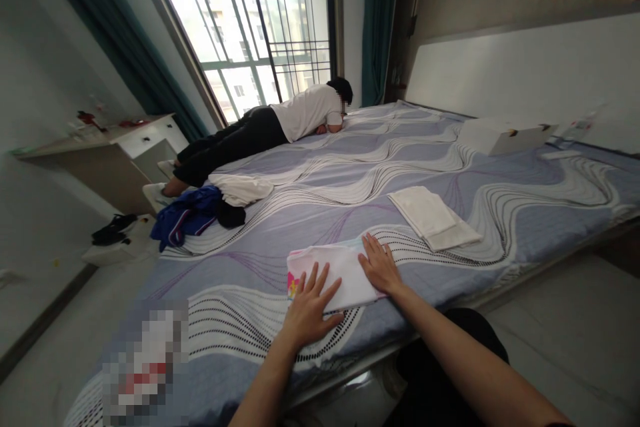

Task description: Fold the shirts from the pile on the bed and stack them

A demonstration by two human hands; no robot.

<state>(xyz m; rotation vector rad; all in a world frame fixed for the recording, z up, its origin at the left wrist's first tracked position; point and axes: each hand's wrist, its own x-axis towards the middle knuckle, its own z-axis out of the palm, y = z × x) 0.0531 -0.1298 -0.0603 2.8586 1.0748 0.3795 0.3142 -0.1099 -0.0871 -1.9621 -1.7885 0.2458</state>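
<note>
A folded white cloth (345, 275) with a pink and yellow print at its left edge lies flat on the patterned bed (280, 213), near the front edge. My left hand (311, 310) rests on its lower left part with the fingers spread. On the right end of the cloth lies my right hand (381, 268), palm down, fingers apart. Neither hand grips anything. A second folded cloth (433, 217), cream white, lies on the bed beyond my right hand.
Beyond, a person (305, 113) lies across the bed. Blue clothing (193, 213), a black item and a white garment (243, 190) are heaped at the left. A white box (503, 135) stands near the headboard (520, 73). A blurred item (147, 367) lies front left.
</note>
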